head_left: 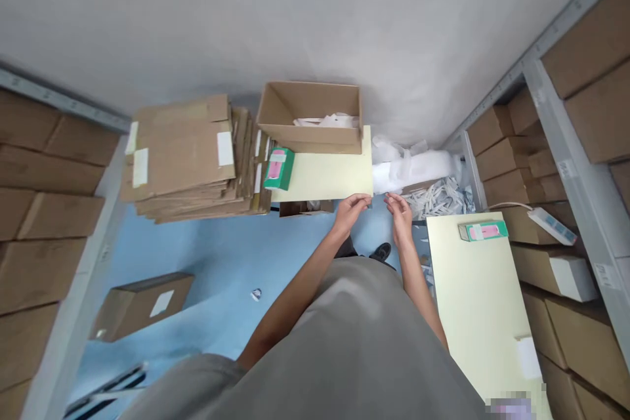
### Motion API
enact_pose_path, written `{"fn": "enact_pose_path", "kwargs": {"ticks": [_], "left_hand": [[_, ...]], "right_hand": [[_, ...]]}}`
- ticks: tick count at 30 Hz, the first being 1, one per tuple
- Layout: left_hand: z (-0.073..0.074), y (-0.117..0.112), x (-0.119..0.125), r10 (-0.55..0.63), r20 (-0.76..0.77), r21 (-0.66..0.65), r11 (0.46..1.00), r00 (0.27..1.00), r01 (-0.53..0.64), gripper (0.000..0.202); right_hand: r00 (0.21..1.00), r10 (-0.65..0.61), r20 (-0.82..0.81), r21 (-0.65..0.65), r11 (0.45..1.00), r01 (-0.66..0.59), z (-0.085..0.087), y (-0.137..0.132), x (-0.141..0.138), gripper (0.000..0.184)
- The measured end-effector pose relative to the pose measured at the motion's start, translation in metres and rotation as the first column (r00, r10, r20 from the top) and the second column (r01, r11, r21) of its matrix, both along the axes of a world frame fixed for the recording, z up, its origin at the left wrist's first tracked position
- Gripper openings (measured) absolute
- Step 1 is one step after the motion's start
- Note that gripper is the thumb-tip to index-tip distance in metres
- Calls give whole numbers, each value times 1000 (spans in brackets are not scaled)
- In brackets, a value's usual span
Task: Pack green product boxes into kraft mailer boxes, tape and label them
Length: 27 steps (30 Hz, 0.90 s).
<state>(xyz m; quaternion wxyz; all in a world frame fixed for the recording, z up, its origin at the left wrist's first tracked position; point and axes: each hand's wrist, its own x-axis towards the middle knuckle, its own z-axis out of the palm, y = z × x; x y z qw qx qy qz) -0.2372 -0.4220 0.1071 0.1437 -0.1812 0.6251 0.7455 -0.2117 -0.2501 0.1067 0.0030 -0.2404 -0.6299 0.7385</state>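
My left hand (pixel 352 211) is at the front right corner of a pale yellow tabletop (pixel 325 177). Its fingertips are pinched together, with a small dark bit at their tips that I cannot make out. A short gap to the right, my right hand (pixel 399 215) is also closed in a pinch, and whatever its fingertips hold is too small to name. Beyond it lies a roll of white wrap (pixel 418 169). Loose white packets (pixel 440 200) are heaped beside that hand. On the tabletop, a green and pink box (pixel 279 168) stands near the left edge.
An open cardboard carton (pixel 310 138) with white items inside is at the back. Flattened cartons (pixel 184 151) are stacked left. A second yellow table (pixel 475 295) holds another green and pink box (pixel 485 231). Shelves of cartons flank both sides; a closed carton (pixel 142 307) sits on the blue floor.
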Motion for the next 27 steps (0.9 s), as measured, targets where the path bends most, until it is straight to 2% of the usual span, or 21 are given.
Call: {"fn": "enact_pose_path", "kwargs": {"ticks": [3, 7, 12, 14, 16, 18, 21, 24, 27], "left_hand": [[2, -66, -4, 181, 0, 70, 981, 983, -181, 31], [1, -169, -9, 380, -21, 164, 914, 925, -372, 30], [-4, -302, -5, 596, 55, 235, 772, 801, -591, 30], [-8, -346, 0, 648, 108, 250, 716, 754, -651, 30], [-11, -381, 5, 672, 146, 260, 682, 726, -683, 30], [-13, -407, 10, 676, 163, 266, 672, 719, -691, 31], [-17, -431, 15, 668, 175, 277, 671, 723, -688, 31], [-20, -441, 18, 666, 208, 298, 654, 716, -695, 29], [-20, -443, 17, 666, 262, 305, 629, 698, -715, 22]], "right_hand": [[994, 104, -21, 1, 995, -104, 10, -54, -9, 43], [981, 193, -16, 5, 981, -193, 16, -143, -27, 50], [917, 398, -28, 18, 917, -398, 15, -279, -63, 46], [889, 458, -8, 17, 889, -458, 9, -336, -79, 41], [887, 457, 61, 26, 888, -459, 2, -388, -95, 36], [896, 417, 156, 26, 905, -426, -3, -429, -106, 34], [898, 339, 282, 26, 933, -360, -7, -468, -116, 35], [910, 285, 300, 55, 948, -315, -3, -483, -118, 37], [933, 289, 213, 76, 948, -310, 9, -489, -117, 36]]}}
